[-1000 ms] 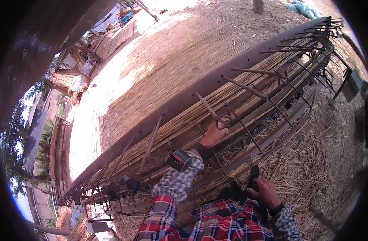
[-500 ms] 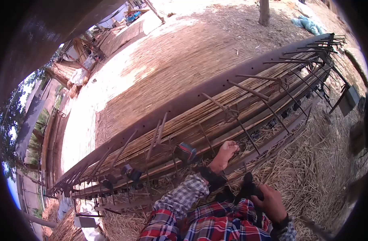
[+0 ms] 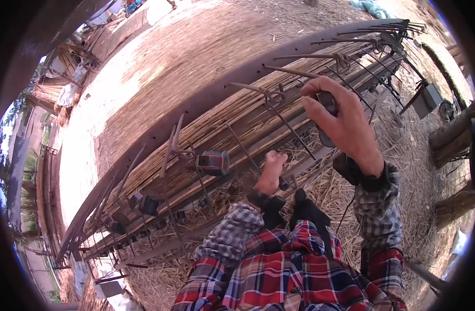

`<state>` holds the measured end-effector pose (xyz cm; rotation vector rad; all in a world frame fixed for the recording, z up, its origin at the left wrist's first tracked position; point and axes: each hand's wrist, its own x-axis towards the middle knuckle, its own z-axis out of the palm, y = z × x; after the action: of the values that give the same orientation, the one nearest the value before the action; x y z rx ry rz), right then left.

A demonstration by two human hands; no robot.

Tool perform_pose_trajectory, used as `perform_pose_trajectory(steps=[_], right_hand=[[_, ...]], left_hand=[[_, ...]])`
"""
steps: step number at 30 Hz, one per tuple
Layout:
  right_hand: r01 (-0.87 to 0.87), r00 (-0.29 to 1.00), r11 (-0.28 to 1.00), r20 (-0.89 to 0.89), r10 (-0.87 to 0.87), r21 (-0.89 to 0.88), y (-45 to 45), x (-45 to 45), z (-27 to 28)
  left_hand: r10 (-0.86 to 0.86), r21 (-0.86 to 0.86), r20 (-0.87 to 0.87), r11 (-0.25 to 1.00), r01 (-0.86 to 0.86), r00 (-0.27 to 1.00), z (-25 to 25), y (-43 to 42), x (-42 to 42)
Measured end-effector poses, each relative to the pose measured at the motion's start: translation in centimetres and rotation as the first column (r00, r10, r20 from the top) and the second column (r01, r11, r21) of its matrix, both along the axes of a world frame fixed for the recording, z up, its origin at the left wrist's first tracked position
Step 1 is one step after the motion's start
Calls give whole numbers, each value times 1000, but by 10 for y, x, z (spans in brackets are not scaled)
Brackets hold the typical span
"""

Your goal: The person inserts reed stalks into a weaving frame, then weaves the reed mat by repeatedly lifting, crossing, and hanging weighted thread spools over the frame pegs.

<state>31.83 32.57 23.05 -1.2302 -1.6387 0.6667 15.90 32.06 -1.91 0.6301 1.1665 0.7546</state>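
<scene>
One dark block (image 3: 328,99), grasped in right hand (image 3: 347,118), raised above straw (image 3: 416,171). Left hand (image 3: 271,172): fingers bunched near rods (image 3: 294,133), contents indeterminable. Handling, advised: firm hold, block clear of rods.

Hard daylight strikes the mat (image 3: 159,67) beyond the right fingers (image 3: 346,96), burning out to white on the ground (image 3: 70,173) far to their left. Straw (image 3: 416,171) to their lower right lies in softer shade. Fisheye distortion bows the beam (image 3: 216,92) left of them; black vignetting rings everything, with bluish fringing far left.
</scene>
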Motion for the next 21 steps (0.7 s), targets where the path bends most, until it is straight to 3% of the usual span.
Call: perform_pose_trajectory(steps=[1, 2, 4, 8, 10, 11, 16, 18, 20, 21], right_hand=[[-23, 1000, 992, 18, 21, 122, 15, -7, 0], [-25, 1000, 993, 22, 22, 111, 25, -12, 3], [-82, 972, 961, 232, 18, 266, 40, -19, 7], [-120, 937, 970, 347, 39, 213, 38, -23, 10], [-139, 933, 944, 359, 24, 300, 38, -23, 7], [-160, 917, 882, 397, -33, 444, 39, -24, 1], [-124, 902, 824, 408, -139, 553, 28, -26, -38], [-161, 967, 892, 248, 57, 423, 22, -24, -54], [-216, 967, 868, 219, 129, 446, 26, -19, -84], [-248, 967, 899, 150, 206, 362, 25, -16, -95]], left_hand=[[1, -6, 5, 1000, -1, 1000, 0, 2, 0], [-4, -2, -14, 1000, 4, 1000, -2, 3, 0], [-16, -8, -25, 1000, 16, 1000, -6, 5, 0], [68, -11, 122, 998, -67, 990, -20, 4, 0], [118, -12, 21, 993, -117, 993, -14, 4, 2], [120, -1, 8, 993, -120, 993, -7, 2, 3], [91, 39, 82, 995, -95, 992, -2, -3, -4], [90, 59, 120, 994, -97, 989, 11, -9, -4], [12, 184, 183, 982, -46, 983, 24, -14, -4], [-1, 212, 183, 976, -38, 983, 23, -12, -2]])
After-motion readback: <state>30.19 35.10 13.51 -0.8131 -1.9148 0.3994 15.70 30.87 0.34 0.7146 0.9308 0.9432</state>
